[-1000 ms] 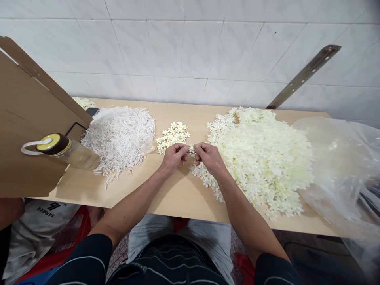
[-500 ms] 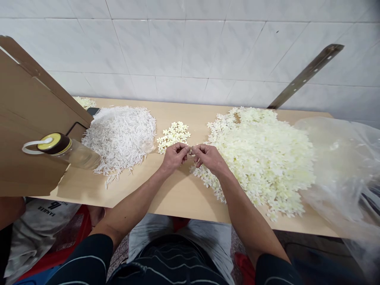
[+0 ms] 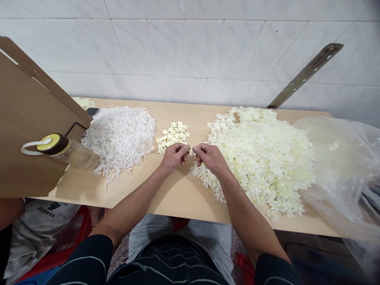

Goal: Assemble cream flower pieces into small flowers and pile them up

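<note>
My left hand (image 3: 174, 157) and my right hand (image 3: 209, 157) meet over the middle of the wooden table (image 3: 178, 194), both with fingers curled into a pinch. Between the fingertips shows a small cream flower piece (image 3: 192, 152); what else they pinch is too small to make out. A big heap of cream artificial flowers (image 3: 261, 154) lies just right of my right hand. A small cluster of the same flowers (image 3: 173, 135) sits just beyond my left hand. A pile of thin white plastic stems (image 3: 120, 136) lies to the left.
A brown cardboard box flap (image 3: 26, 118) rises at the left with a clear bottle (image 3: 63, 152) with a yellow-brown cap beside it. A clear plastic bag (image 3: 341, 174) covers the table's right end. A metal bracket (image 3: 305, 73) leans on the tiled wall.
My hands stay in the same spot; the fingertips came together and have shifted only slightly.
</note>
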{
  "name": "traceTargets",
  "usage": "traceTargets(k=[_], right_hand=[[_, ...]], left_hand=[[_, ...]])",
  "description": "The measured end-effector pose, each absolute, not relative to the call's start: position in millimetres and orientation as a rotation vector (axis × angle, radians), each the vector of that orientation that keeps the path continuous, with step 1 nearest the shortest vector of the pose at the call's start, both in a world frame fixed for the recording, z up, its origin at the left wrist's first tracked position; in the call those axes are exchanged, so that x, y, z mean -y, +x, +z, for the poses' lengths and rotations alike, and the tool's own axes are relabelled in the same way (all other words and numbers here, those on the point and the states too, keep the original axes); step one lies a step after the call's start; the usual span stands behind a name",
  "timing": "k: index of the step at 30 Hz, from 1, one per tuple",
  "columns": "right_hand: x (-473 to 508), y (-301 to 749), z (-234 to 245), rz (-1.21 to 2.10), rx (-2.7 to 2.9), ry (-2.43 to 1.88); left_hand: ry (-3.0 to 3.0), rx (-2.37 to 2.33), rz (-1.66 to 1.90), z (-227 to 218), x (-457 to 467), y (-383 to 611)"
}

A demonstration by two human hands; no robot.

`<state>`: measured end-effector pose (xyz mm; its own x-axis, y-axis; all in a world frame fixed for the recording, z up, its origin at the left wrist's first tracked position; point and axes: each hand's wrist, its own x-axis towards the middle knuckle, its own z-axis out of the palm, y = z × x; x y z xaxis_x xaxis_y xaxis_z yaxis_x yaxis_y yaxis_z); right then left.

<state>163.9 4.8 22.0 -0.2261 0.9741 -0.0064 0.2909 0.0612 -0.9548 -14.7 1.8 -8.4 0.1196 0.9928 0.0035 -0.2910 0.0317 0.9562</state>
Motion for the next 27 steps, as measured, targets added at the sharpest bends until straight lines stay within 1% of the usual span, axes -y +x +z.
traceTargets(k=[11,18,23,25,27], right_hand=[[-0.5,152.1,21.9,0.928,1.586,-1.41],[-2.3,150.7,15.1,1.202,1.399,-1.196],[-4.9,154.1,13.5,1.278,1.426,-1.19],[-5.0,155.9,13.9,1.198,1.486,-1.214],[-4.4,156.7,14.4,0.942,1.561,-1.25]], left_hand=[[0.98,-0.855,1.185,-6.3,1.7,-11.6],[1.009,-0.859,1.215,-5.9,1.7,-11.8],[1.014,-0.892,1.248,-5.4,-0.1,-13.9],[0.992,-0.896,1.2,-3.2,0.4,-14.1],[0.941,-0.907,1.154,-1.1,1.3,-13.8]])
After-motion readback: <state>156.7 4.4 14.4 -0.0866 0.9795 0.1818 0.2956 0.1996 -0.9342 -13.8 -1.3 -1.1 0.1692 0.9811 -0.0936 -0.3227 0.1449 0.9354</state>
